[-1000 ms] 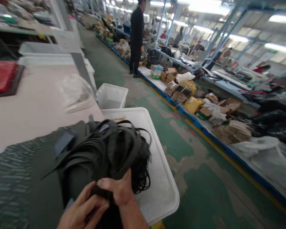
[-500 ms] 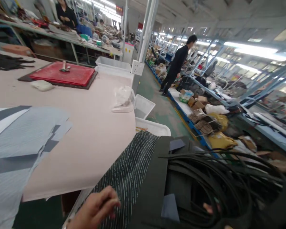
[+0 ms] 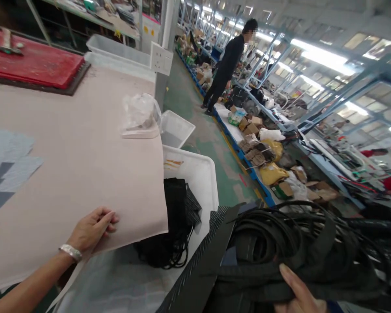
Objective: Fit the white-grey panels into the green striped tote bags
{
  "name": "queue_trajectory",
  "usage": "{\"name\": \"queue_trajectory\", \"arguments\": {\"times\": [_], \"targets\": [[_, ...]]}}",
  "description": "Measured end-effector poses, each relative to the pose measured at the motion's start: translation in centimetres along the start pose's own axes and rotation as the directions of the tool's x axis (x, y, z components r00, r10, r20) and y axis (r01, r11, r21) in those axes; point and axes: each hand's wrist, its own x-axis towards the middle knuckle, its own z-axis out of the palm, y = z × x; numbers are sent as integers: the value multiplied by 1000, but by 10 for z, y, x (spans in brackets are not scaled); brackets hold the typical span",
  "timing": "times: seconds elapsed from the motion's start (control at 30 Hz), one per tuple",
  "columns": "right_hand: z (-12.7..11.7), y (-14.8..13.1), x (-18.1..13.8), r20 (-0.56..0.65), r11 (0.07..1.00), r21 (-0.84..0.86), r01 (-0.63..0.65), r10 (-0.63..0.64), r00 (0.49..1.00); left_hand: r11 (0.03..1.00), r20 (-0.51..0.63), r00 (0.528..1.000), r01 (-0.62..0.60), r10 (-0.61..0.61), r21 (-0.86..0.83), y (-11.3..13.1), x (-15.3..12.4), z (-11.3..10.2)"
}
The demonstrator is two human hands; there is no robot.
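Note:
My right hand [image 3: 296, 291] at the bottom right grips a bundle of dark straps and fabric pieces [image 3: 289, 252], held up over the floor beside a white bin [image 3: 202, 174]. Only a thumb and part of the hand show. My left hand [image 3: 91, 228], a metal bracelet on its wrist, rests with loosely curled fingers on the front corner of a pink sheet [image 3: 84, 165] covering the table. It holds nothing. Inside the bin lies a heap of black fabric and cords [image 3: 172, 234].
A clear plastic bag [image 3: 138, 115] sits at the table's right edge. A red mat [image 3: 32, 65] lies at the far left, grey cut pieces [image 3: 6, 169] nearer. A smaller white bin [image 3: 177, 130] stands on the green floor. A person in black [image 3: 223, 69] stands by cartons down the aisle.
The view swung from the bin toward the table. My left hand let go of the bundle and came down on the pink sheet. My right hand carried the bundle to the right.

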Motion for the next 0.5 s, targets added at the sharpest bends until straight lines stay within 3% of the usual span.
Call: {"name": "queue_trajectory", "arguments": {"times": [0.17, 0.27, 0.43, 0.5], "targets": [[72, 11, 18, 2, 995, 99, -3, 3, 1000, 1000, -38, 999, 25, -25, 0, 6, -3, 2], [128, 29, 31, 59, 976, 208, 63, -77, 995, 1000, -96, 995, -16, 13, -26, 3, 0, 4], [218, 58, 52, 178, 939, 322, 118, -182, 967, 982, 47, 984, 177, -174, -70, -14, 15, -2], [247, 73, 55, 200, 928, 351, 126, -206, 958, 984, 40, 984, 175, -174, -25, -23, 18, -4]]}}
